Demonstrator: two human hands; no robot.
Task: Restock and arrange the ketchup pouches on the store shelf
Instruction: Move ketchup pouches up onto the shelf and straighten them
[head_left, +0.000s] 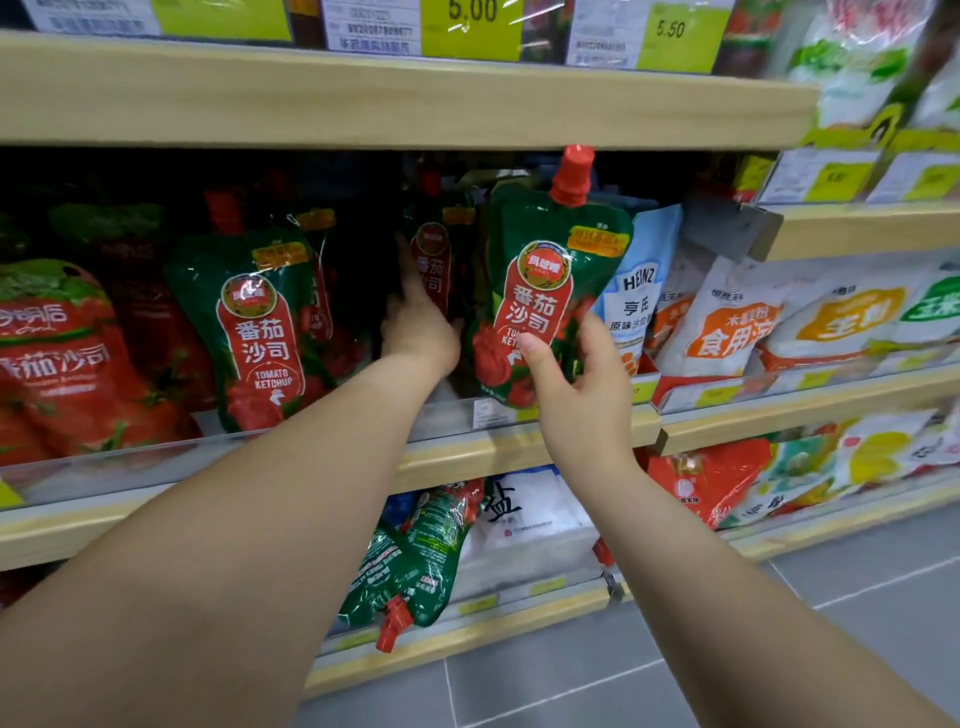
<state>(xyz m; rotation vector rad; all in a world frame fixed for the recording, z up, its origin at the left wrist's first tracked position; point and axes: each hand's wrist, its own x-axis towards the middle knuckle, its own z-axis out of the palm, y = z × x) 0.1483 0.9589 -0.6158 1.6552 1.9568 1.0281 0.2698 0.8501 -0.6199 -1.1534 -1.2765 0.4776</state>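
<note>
My right hand grips the lower part of a green and red ketchup pouch with a red cap, held upright at the front of the middle shelf. My left hand reaches into the shelf just left of it, fingers against a second pouch standing further back in the dark. Another pouch of the same kind stands at the shelf front to the left. On the shelf below, more ketchup pouches lie upside down, caps hanging over the edge.
Red tomato sauce packs fill the left of the middle shelf. A Heinz pouch and white starch bags stand to the right. Price tags hang on the shelf above. White bags lie below. Grey tiled floor runs at the bottom right.
</note>
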